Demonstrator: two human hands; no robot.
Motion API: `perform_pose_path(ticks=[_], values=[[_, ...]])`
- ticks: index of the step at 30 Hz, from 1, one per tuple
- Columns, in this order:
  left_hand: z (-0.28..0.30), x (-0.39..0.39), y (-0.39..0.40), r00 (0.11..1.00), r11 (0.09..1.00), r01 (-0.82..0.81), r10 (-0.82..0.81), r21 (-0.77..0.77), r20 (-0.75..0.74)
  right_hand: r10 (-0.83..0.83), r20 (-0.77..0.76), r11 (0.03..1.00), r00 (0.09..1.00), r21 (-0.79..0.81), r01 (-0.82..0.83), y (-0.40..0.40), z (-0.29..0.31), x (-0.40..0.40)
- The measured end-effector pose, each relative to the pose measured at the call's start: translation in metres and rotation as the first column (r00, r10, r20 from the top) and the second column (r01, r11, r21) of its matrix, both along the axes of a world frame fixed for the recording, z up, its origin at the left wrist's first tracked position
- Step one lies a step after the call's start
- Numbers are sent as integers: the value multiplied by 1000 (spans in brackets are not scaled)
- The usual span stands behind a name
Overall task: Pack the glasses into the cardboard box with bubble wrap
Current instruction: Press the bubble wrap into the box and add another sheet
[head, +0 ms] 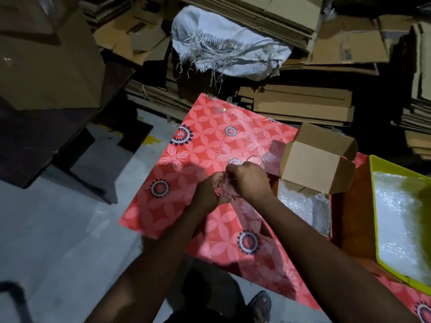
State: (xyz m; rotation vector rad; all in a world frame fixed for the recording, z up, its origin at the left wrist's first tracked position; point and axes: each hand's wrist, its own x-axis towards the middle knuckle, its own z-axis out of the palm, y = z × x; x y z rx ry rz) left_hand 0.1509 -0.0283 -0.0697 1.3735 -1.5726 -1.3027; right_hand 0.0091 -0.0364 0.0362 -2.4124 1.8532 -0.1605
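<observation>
Over the red flowered table (198,141), both hands hold one clear glass (227,186) between them. My left hand (208,194) grips it from the left and my right hand (248,180) curls over it from the right. Two more clear glasses (256,160) (274,155) stand just beyond the hands, beside the open cardboard box (317,164). Bubble wrap (300,206) lies inside the box. Another glass (219,108) sits near the table's far corner. A sheet of bubble wrap hangs below the held glass, hard to make out.
A yellow-green tray (377,206) with bubble wrap (401,224) in it sits at the right edge of the table. Flattened cardboard (296,103) is stacked behind the table, with a white sack (224,43) on top. A dark table (58,136) stands to the left.
</observation>
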Motion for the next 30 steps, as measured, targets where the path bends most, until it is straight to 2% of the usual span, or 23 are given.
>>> perform_pose_path(ticks=[3, 7, 9, 12, 14, 16, 22, 26, 30], values=[[-2, 0, 8, 1000, 1000, -15, 14, -21, -12, 2, -234, 987, 972, 154, 35, 9, -2, 3], [-3, 0, 9, 999, 998, 36, -37, -42, -28, 122, -341, 926, 932, 378, 17, 7, 2, -2], [-3, -2, 11, 997, 997, 66, -68, -48, -28, 189, -359, 841, 914, 539, 38, 1, 7, -2], [-4, -8, 16, 995, 993, 90, -92, -73, -28, 337, -401, 655, 852, 750, 94, -8, 4, 3], [-4, -10, 17, 996, 994, 73, -76, -80, -44, 366, -396, 587, 842, 801, 121, -9, -2, 4], [-3, -10, 18, 996, 993, 78, -82, -91, -38, 359, -394, 565, 846, 813, 139, -10, -3, 3], [-1, -10, 20, 997, 992, 66, -70, -111, -32, 310, -351, 614, 883, 783, 96, -6, 7, -2], [-2, -10, 20, 998, 988, 53, -59, -143, -38, 320, -455, 743, 831, 665, 77, 1, 21, -14], [-4, -11, 20, 997, 988, 58, -64, -142, -33, 367, -478, 758, 798, 651, 41, 10, 14, -17]])
